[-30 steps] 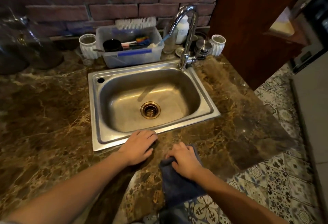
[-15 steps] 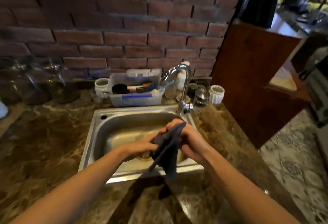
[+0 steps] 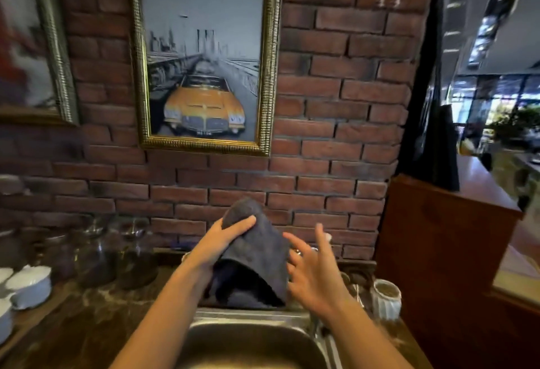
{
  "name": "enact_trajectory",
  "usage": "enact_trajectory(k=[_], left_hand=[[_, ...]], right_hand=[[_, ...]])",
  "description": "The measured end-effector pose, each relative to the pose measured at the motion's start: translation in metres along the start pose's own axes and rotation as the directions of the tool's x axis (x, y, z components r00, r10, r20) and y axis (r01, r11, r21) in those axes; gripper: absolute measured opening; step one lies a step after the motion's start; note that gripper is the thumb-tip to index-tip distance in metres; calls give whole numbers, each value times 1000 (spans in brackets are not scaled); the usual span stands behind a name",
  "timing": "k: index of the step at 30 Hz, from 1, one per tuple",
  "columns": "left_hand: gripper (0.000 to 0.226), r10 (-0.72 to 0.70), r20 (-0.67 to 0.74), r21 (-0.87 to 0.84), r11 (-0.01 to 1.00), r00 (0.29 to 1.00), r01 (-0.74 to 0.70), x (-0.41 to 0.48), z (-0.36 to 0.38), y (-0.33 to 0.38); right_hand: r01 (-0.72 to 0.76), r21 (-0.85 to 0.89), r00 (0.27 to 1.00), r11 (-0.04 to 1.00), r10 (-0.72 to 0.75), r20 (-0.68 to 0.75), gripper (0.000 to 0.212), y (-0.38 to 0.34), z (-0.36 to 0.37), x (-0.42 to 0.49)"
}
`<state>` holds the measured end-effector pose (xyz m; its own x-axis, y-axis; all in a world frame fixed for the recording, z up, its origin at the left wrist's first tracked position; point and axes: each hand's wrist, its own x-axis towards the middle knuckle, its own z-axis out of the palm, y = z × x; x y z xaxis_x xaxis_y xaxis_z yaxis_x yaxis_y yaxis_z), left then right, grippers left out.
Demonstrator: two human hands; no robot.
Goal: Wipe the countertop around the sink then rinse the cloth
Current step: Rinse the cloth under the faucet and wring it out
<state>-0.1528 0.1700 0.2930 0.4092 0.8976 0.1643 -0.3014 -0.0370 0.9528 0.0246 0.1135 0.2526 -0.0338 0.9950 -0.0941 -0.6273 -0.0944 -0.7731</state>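
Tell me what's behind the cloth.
Brick wall shows above the cloth, gripped by the left hand. Whatever stands directly behind it, past the back rim of the sink, is covered.

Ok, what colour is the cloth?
Dark grey, plain; the cloth shows best in the head view, held in the left hand.

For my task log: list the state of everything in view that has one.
Dark grey cloth: raised, hanging draped.
Left hand: grips the cloth's top.
Right hand: open, fingers spread beside the cloth.
Stainless steel sink: no running water seen.
White ribbed cup: upright.
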Motion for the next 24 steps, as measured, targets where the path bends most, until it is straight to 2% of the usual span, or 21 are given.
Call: enact_trajectory(k=[2,4,6,8,9,12,13,16,19,21,24], left_hand=[[23,-149,-1,-79,986,989,149,1,12,-13],[21,-294,18,-112,949,956,295,-1,13,-25],[31,-384,21,-71,921,923,384,-2,4,-31],[42,-414,27,-45,909,910,415,-1,-6,-38],[41,-428,45,-50,902,903,430,-1,-8,-41],[17,-507,119,-97,850,854,518,-2,-2,-51],[17,-526,119,-109,836,842,538,-2,0,-54],[21,-508,99,-57,856,856,515,6,1,-53],[24,-466,105,84,885,879,459,17,0,-49],[28,-431,124,131,900,894,416,22,0,-48],[27,-379,147,250,908,914,337,26,0,-46]], right_hand=[[-15,-107,999,994,11,-33,49,9,-5,2],[83,-288,989,954,-115,-96,43,17,-15,8],[220,-423,949,879,-293,-116,40,19,-27,9],[305,-396,924,866,-369,-96,41,15,-35,5],[324,-372,921,870,-381,-87,43,11,-38,4],[273,-465,926,842,-362,-111,41,0,-47,10],[227,-521,929,823,-344,-139,37,-1,-51,12],[109,-676,915,729,-338,-218,28,-9,-58,17],[106,-789,889,605,-413,-197,23,-17,-66,21],[115,-797,876,593,-439,-200,19,-16,-71,26],[140,-741,881,657,-424,-208,20,-17,-70,28]])
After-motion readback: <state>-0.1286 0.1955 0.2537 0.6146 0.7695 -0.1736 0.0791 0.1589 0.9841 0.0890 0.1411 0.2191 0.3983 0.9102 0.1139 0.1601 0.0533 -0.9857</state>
